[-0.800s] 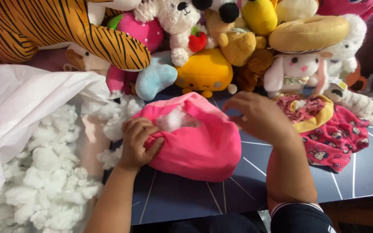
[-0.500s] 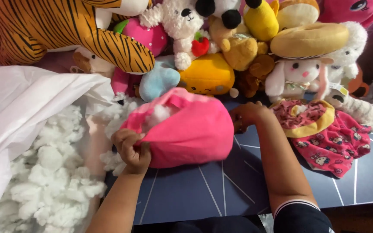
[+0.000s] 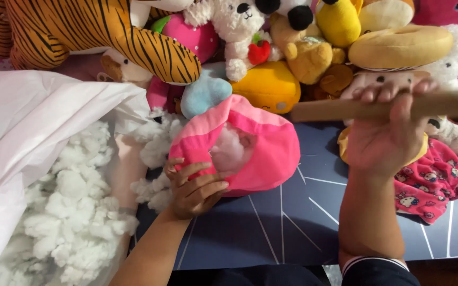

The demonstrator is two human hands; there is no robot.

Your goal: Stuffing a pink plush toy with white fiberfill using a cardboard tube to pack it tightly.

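Observation:
A pink fabric toy skin (image 3: 263, 145) lies on the dark blue mat (image 3: 292, 222), its opening turned up and showing white stuffing inside. My left hand (image 3: 194, 185) grips the lower left edge of that opening. My right hand (image 3: 385, 135) is raised to the right of the skin and holds a wooden stick (image 3: 388, 106) that lies level, its blunt tip near the skin's upper right edge.
A white bag (image 3: 38, 116) full of loose white stuffing (image 3: 75, 212) fills the left side. A row of plush toys, among them a striped tiger (image 3: 86, 32) and a yellow round toy (image 3: 269, 85), lines the back. Pink printed fabric (image 3: 430, 182) lies at the right.
My right hand left the skin, picked up the wooden stick and rose with it. My left hand shifted along the skin's edge, and the opening now faces up more.

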